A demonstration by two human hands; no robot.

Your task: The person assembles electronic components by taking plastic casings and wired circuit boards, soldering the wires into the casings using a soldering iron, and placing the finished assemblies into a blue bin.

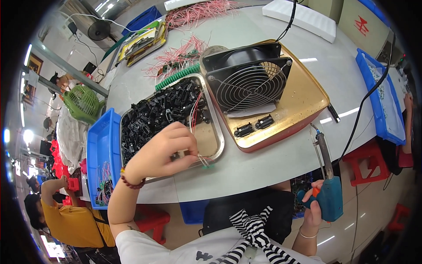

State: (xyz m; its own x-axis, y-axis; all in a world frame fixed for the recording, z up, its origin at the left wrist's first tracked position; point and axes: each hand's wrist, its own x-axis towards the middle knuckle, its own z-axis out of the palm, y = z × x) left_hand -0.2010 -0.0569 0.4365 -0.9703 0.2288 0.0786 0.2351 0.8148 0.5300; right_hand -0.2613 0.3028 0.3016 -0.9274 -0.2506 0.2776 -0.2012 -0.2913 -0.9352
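Observation:
My left hand (163,148) is over the metal tray (216,145), fingers pinched on a small part with thin red and white wires (203,161) sticking out to the right. Black plastic parts (158,112) fill the tray's left and far side. My right hand (313,207) hangs below the table edge, closed round the blue handle of a soldering gun (327,185) whose grey barrel points up toward the table. Two small black parts (254,126) lie on the gold tray (303,99) beside a black wire-guarded fan (248,79).
A blue bin (100,149) with wired parts sits left of the metal tray. Pink wire bundles (178,55) and a green coiled cord (178,75) lie farther back. Another blue bin (373,94) is at right. A person in yellow (66,220) sits at lower left.

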